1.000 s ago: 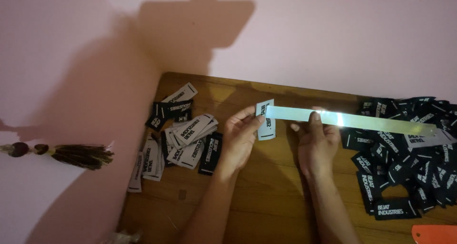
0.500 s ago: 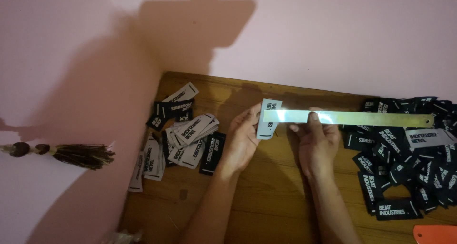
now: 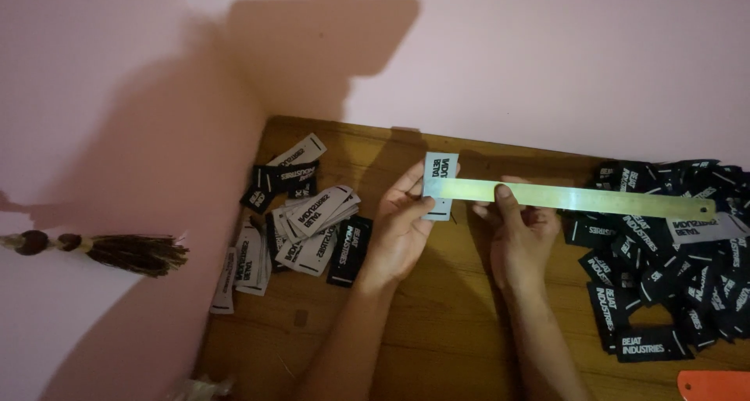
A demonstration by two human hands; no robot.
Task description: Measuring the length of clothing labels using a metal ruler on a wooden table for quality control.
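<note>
Left hand: we see the left hand [image 3: 402,229] raised over the brown wooden tabletop [image 3: 461,323], its fingers and thumb pinched on a small pale grey woven label with dark lettering [image 3: 440,184].
Label: we see it upright between the fingers, its face turned towards the camera, with its lower edge near the thumb; the left end of the ruler lies across its middle.
Right hand: we find the right hand [image 3: 522,233] just beside the left, closed on a long, thin, shiny metal ruler [image 3: 574,198], the thumb pressing on top of the strip near its left end.
Ruler: we see it held level above the table, running from the label out to the right, where its far end hangs over the dark pile.
Hands together: we note that the two hands are close but not touching; the ruler bridges them.
Left pile: we see a loose heap of grey and black woven labels [image 3: 301,221] on the table to the left of the left hand.
Right pile: we see a larger heap of black labels with white lettering [image 3: 664,260] spread to the right of the right hand.
Surroundings: we see a pink wall [image 3: 547,57] behind the table, a dark tassel with beads [image 3: 117,251] at the left, and an orange flat object [image 3: 715,385] at the lower right corner.
</note>
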